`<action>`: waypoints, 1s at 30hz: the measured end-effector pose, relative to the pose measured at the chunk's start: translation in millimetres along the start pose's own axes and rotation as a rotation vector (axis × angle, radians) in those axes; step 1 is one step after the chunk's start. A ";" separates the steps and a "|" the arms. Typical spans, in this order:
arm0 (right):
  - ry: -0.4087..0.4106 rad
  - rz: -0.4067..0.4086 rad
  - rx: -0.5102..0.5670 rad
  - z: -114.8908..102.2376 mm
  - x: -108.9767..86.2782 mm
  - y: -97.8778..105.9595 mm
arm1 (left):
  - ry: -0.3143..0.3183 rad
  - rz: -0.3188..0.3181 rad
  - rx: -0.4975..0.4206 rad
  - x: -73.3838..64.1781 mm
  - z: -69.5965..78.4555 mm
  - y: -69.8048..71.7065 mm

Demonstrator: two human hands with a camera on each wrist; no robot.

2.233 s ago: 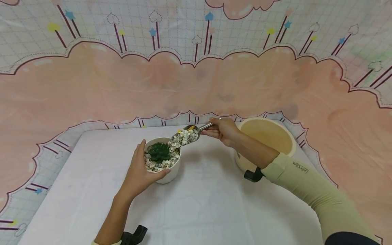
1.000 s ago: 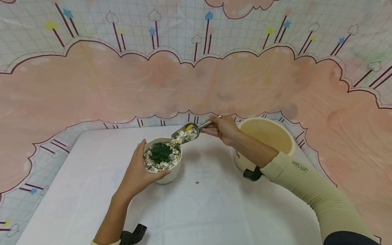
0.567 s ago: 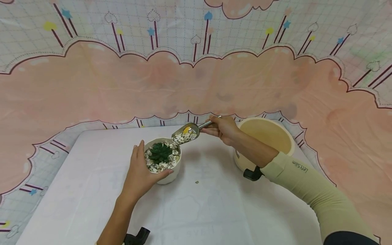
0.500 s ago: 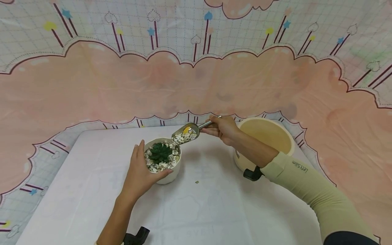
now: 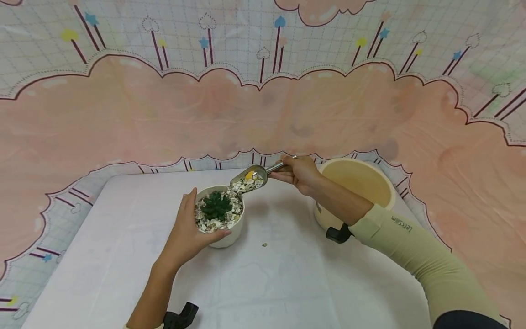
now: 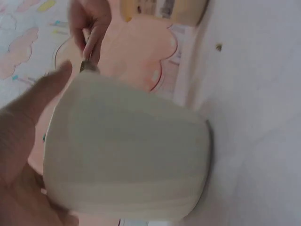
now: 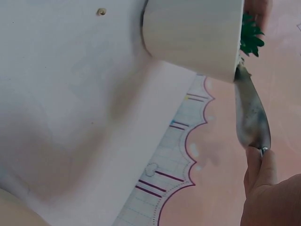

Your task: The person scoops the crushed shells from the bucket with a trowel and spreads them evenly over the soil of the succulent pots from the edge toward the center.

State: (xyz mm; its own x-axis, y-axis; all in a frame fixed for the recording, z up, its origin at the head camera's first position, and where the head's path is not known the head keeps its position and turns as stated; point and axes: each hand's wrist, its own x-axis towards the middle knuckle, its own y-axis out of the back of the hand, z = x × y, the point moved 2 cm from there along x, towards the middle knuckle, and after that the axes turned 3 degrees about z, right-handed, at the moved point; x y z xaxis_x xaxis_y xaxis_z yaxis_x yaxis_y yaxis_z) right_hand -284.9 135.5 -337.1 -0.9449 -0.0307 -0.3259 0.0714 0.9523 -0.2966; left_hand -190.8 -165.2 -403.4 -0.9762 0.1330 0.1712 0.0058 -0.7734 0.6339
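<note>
A white flower pot (image 5: 233,236) stands on the table, holding a dark green succulent (image 5: 216,205) ringed by pale pebbles. My left hand (image 5: 190,237) grips the pot from its left side, thumb across the front and fingers along the far side. In the left wrist view the pot wall (image 6: 127,141) hides most of the plant. My right hand (image 5: 302,174) pinches the handle of a metal scoop (image 7: 252,110). The scoop slopes down to the left, its tip at the pot's right rim. White pebbles (image 5: 246,184) and a yellow one lie in it.
A cream bucket (image 5: 358,183) stands to the right, partly behind my right forearm; what lies at its bottom is hidden. One small stone (image 5: 264,245) lies on the white tabletop (image 5: 287,283). A patterned cloth backdrop (image 5: 230,119) rises behind the table.
The load in the scoop has shrunk, and more pebbles lie at the pot's right side. A stone has dropped onto the table. My left hand and the pot have shifted only slightly.
</note>
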 end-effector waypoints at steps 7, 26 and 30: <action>0.006 0.004 0.000 -0.3 0.9 0.9 | -0.005 0.079 0.051 -1.1 0.3 -7.5; 0.006 0.008 -0.012 -0.5 2.2 1.9 | 0.011 0.074 0.072 -3.5 6.7 -8.0; 0.007 0.007 -0.003 0.1 2.9 1.6 | -0.018 0.073 0.064 -2.3 4.3 -7.8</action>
State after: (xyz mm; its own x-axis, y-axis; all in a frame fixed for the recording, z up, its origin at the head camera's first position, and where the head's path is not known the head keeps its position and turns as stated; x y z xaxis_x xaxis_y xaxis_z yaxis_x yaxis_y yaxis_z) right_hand -287.5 137.0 -338.6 -0.9465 -0.0216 -0.3220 0.0774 0.9535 -0.2914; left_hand -187.6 -156.8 -405.4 -0.9687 0.0893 0.2316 0.0908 -0.7406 0.6657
